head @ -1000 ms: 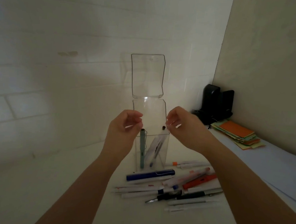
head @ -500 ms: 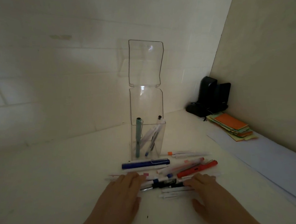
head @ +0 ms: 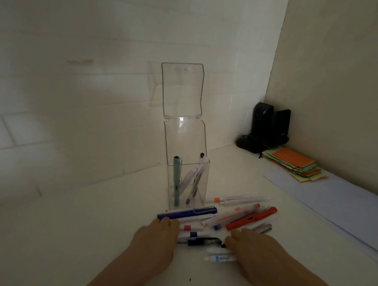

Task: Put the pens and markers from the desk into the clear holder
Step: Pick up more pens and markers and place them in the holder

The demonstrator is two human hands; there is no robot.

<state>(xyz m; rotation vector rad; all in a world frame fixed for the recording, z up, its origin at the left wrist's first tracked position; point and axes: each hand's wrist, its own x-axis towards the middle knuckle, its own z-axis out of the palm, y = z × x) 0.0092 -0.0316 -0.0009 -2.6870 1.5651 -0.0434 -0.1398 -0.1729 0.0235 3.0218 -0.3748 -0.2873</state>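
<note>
Clear holder (head: 186, 184) upright on the white desk (head: 67, 235), lid open, a few pens inside.
Loose pens (head: 223, 218) lie just before it; left hand (head: 155, 244) and right hand (head: 254, 253) rest flat, unclenched, on them. White brick wall (head: 76, 91) behind; coloured papers (head: 295, 164) in the corner.

Bench (head: 71, 235) to my left is lying bare, leaving open passage. Scattered pens (head: 218, 219) are crowding the stretch between my fingers (head: 164, 222) and the clear holder (head: 186, 184). Its raised lid (head: 182, 91) is blocking approach from behind; the mouth is standing open from above. Paper stack (head: 297, 165) and black device (head: 266, 127) are filling the right corner.
</note>
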